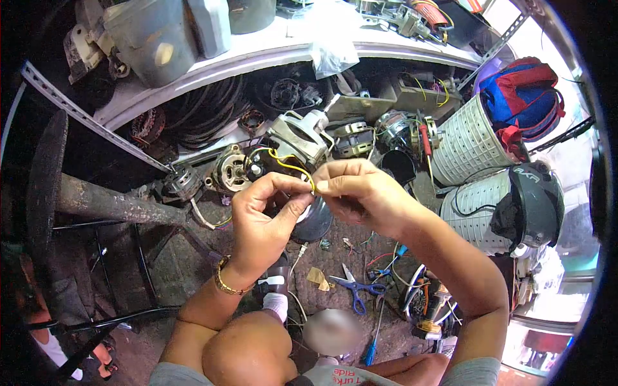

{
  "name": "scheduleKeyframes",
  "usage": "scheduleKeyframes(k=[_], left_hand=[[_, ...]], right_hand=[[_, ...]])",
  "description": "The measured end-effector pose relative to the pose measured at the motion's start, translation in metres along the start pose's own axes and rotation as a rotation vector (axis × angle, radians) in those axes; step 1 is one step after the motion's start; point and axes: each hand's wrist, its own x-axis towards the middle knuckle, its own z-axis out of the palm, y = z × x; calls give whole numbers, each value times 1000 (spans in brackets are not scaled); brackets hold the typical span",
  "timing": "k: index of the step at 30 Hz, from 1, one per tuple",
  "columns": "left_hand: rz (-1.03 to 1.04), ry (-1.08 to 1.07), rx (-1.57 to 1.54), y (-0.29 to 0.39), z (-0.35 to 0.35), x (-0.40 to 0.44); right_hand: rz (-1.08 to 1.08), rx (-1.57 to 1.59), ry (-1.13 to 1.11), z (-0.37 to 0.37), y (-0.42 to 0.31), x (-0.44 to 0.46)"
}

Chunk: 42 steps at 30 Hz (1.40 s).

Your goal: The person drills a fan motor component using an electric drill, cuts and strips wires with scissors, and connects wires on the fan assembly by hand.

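A yellow wire (291, 165) runs from the motor parts at the back down to my fingertips. My left hand (267, 209) pinches it between thumb and forefinger. Close beside, my right hand (360, 193) pinches the same wire near its end, the fingertips of both hands almost touching. Behind my left hand stands an electric motor (228, 168) with a round metal housing. A small black-and-white part (256, 169) sits next to it. Below my hands is a dark round object (315, 225), partly hidden by my fingers.
On the floor lie blue-handled scissors (359, 293), a blue-handled screwdriver (374, 341), a cordless drill (432, 315) and loose wires. White perforated drums (463, 145) and a black helmet (531, 206) stand right. A shelf (270, 55) crosses the back; a stool (90, 193) is left.
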Motion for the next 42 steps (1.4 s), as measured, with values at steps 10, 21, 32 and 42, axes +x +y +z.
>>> scheduleKeyframes(k=[10,21,32,42], left_hand=[[-71,23,-53,6,2,0],[-19,38,-7,0,3,-1],[63,58,-83,-7,3,0],[38,-37,-91,-8,1,0]], right_hand=[[-142,-192,83,7,1,-10],[-380,-342,365,17,20,-5],[-500,-573,303,15,17,-4],[-233,-61,124,16,16,-2]])
